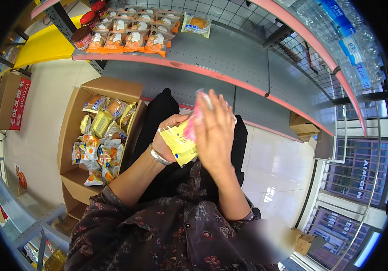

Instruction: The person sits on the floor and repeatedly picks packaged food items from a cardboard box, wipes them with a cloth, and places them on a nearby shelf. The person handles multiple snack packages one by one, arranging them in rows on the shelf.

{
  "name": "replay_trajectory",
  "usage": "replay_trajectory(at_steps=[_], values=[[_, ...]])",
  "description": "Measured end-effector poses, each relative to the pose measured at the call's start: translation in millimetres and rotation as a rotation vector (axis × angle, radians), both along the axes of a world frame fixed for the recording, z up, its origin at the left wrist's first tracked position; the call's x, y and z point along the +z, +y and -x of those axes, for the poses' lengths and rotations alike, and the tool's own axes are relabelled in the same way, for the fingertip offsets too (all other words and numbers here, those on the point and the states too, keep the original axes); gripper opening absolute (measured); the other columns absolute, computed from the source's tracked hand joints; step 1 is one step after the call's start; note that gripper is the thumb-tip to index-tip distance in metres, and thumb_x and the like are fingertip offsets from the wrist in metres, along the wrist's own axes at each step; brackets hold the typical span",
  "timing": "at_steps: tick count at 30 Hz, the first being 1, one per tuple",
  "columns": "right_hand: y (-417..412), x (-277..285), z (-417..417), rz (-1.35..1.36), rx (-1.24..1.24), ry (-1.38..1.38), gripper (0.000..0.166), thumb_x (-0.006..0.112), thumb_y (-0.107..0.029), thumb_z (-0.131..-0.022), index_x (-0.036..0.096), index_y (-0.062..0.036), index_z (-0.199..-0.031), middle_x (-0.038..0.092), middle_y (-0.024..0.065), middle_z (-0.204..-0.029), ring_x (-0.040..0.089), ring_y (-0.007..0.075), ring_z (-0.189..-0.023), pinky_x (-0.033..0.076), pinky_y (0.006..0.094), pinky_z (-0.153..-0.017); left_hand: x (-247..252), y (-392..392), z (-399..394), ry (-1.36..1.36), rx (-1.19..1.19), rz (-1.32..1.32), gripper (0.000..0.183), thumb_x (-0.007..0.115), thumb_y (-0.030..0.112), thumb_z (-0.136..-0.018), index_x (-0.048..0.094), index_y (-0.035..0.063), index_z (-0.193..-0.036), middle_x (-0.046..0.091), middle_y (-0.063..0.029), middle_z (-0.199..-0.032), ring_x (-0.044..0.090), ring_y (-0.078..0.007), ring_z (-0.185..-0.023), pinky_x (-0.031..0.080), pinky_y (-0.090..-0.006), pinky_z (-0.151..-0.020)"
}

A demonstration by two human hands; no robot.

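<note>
My left hand (pixel 170 135), with a silver bracelet at its wrist, holds a yellow plastic snack packet (pixel 180 145) in front of my lap. Laid over the packet's upper part is my right hand (pixel 216 132), with a pink and white cloth (pixel 192 127) under its palm and fingers. Much of the cloth and of the packet is hidden by that hand. To the left stands an open cardboard box (pixel 68 135) holding several wrapped cakes (pixel 102 123), some in yellow and some in clear printed wrappers.
Ahead is a grey metal shelf (pixel 221 50) with a red edge strip. It bears rows of orange snack packets (pixel 134 39), one single wrapped cake (pixel 196 25) and red-lidded jars (pixel 81 35). Bottled water (pixel 343 40) sits higher at the right. Small cartons (pixel 302 125) lie on the lower right.
</note>
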State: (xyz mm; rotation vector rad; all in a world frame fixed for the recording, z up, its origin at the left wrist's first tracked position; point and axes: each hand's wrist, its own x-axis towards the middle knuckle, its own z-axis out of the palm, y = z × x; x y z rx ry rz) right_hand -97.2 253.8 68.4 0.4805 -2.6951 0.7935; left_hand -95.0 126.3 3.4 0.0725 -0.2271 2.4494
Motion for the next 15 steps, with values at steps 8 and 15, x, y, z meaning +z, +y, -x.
replay_trajectory(at_steps=[8, 15], values=[[32, -44, 0, 0.867, -0.182, -0.417, 0.030, 0.045, -0.007, -0.092, 0.054, 0.0003, -0.120, 0.055, 0.0155, -0.118, 0.053, 0.0212, -0.108, 0.040, 0.0295, -0.094, 33, 0, -2, -0.244, -0.112, 0.298, 0.038, 0.049, 0.023, -0.085, 0.055, -0.0009, -0.114, 0.060, -0.0169, -0.113, 0.059, -0.0301, -0.101, 0.047, -0.0414, -0.089], [31, -21, -41, 0.469, 0.128, -0.246, 0.032, 0.057, -0.004, -0.078, 0.060, 0.0012, -0.109, 0.056, 0.0178, -0.112, 0.059, 0.0265, -0.095, 0.049, 0.0325, -0.080, 6, 4, -6, -0.286, 0.358, 0.693, 0.030, 0.047, 0.026, -0.091, 0.052, 0.0090, -0.114, 0.058, -0.0058, -0.107, 0.055, -0.0205, -0.101, 0.044, -0.0352, -0.087]])
